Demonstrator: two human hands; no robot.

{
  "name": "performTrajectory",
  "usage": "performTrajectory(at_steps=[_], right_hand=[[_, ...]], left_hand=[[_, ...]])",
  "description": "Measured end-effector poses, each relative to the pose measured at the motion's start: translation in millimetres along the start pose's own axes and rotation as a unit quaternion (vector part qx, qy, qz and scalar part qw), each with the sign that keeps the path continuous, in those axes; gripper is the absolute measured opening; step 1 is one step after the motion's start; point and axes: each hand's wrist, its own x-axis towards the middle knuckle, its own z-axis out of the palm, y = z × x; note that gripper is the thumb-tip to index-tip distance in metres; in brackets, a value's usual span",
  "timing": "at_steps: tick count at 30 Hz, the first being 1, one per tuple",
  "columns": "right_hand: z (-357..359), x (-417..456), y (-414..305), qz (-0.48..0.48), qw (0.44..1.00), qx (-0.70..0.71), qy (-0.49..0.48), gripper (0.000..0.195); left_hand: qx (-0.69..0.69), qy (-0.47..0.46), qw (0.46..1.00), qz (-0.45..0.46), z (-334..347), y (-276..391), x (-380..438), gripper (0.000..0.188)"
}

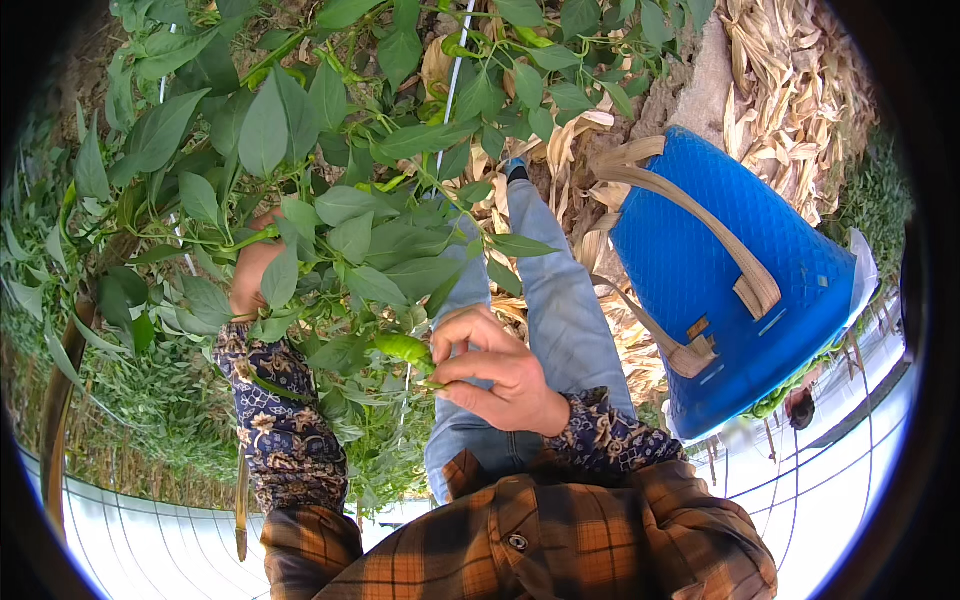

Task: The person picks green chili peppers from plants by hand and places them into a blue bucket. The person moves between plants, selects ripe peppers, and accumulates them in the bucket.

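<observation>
My right hand (499,367) is in front of my jeans, holding a wrinkled green chili pepper (403,348) between thumb and fingertips. At left, my left hand (256,274) reaches into a pepper plant (375,247); leaves hide most of its fingers, so its grip cannot be made out. A thin green pepper (255,238) lies across it, close to the fingers. Other slim green peppers hang among the leaves. Patterned sleeve covers cover both forearms.
On my right stands a blue plastic basket (720,262) with tan webbing straps (697,217), a white liner and green peppers (795,382) at its rim. Dry corn husks (780,90) cover the soil. White strings (455,75) run through the plants. Another person's head (801,409) shows behind the basket.
</observation>
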Motion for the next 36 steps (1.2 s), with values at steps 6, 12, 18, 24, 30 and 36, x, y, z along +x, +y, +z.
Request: performTrajectory(at_steps=[6,12,18,24,30,36], right_hand=[[-102,41,31,0.086,0.946,0.257,0.177,0.019],[-110,101,166,0.284,0.944,0.034,0.164,0.031],[-103,153,275,0.261,0.9,-0.313,0.153,0.036],[-117,183,317,0.317,0.883,-0.345,-0.04,0.036],[-116,111,268,0.224,0.888,-0.379,0.133,0.022],[-90,1,205,0.202,0.913,-0.298,0.193,0.032]], left_hand=[[0.088,-0.031,0.992,0.082,-73,-111,-10,0.042],[0.21,-0.016,0.973,-0.09,-24,-39,-11,0.037],[0.095,0.128,0.98,-0.12,39,40,-26,0.028],[0.177,0.342,0.923,0.021,11,38,-77,0.018],[0.277,0.391,0.878,0.005,85,113,-145,0.019],[0.162,-0.103,0.98,-0.055,233,140,-124,0.025]])
